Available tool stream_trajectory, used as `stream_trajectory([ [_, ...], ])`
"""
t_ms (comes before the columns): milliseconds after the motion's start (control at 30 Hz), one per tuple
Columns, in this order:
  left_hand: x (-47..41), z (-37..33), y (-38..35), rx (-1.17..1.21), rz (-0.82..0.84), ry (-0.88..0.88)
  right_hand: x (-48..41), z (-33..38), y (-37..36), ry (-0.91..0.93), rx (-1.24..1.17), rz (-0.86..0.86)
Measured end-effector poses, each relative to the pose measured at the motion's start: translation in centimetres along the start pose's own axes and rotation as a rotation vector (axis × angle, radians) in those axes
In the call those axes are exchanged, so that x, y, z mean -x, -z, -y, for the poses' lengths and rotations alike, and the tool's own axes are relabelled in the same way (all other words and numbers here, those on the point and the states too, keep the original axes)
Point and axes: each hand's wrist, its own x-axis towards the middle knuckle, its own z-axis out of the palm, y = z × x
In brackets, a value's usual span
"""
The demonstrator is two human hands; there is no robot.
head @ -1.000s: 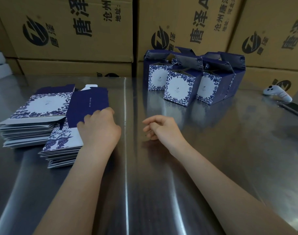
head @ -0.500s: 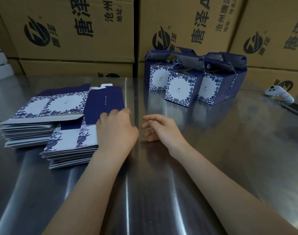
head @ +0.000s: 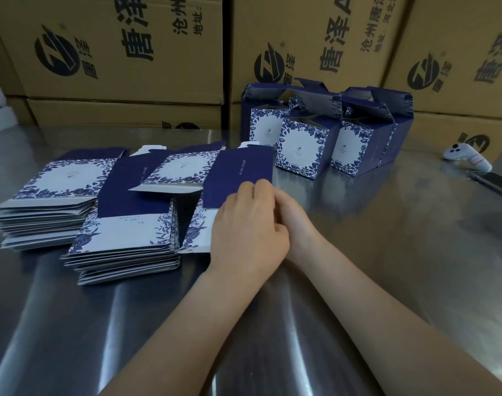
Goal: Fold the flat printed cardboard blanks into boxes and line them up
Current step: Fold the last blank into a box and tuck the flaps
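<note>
One flat blue-and-white printed blank lies off the right side of the stack of blanks, pulled toward the table's middle. My left hand grips its near right edge, fingers curled over the dark blue panel. My right hand sits tight against the left one, mostly hidden behind it; its hold on the blank cannot be made out. A second stack of blanks lies further left. Several folded boxes stand in a row at the back, lids up.
The steel table reflects light in front of me. Big brown cartons wall off the back. A white controller and a dark phone lie at the right edge.
My left hand has dragged the top blank rightward off the stack. My right hand moved left and now meets the left hand at the blank's edge.
</note>
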Motion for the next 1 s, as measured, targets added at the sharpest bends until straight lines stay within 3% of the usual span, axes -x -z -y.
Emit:
stream_trajectory([
  [167, -0.1, 0.1, 0.0, 0.245, 0.003, -0.021, -0.4, 0.7, 0.9, 0.036, -0.040, -0.021],
  [300, -1.2, 1.9, 0.5, 0.344, -0.170, 0.055, -0.4, 1.5, 1.3, 0.163, -0.049, 0.007],
  [533, -2.7, 4.5, 2.6, 0.603, -0.449, 0.324, -0.3, 2.9, 2.1, 0.371, 0.075, -0.139],
  [700, -3.1, 5.3, 2.9, 0.790, -0.463, 0.405, 0.3, 3.2, 1.8, 0.565, 0.198, -0.183],
  [1000, -3.5, 5.5, 3.4, 1.093, -0.518, 0.323, 1.5, 3.8, 1.2, 0.850, 0.211, -0.158],
])
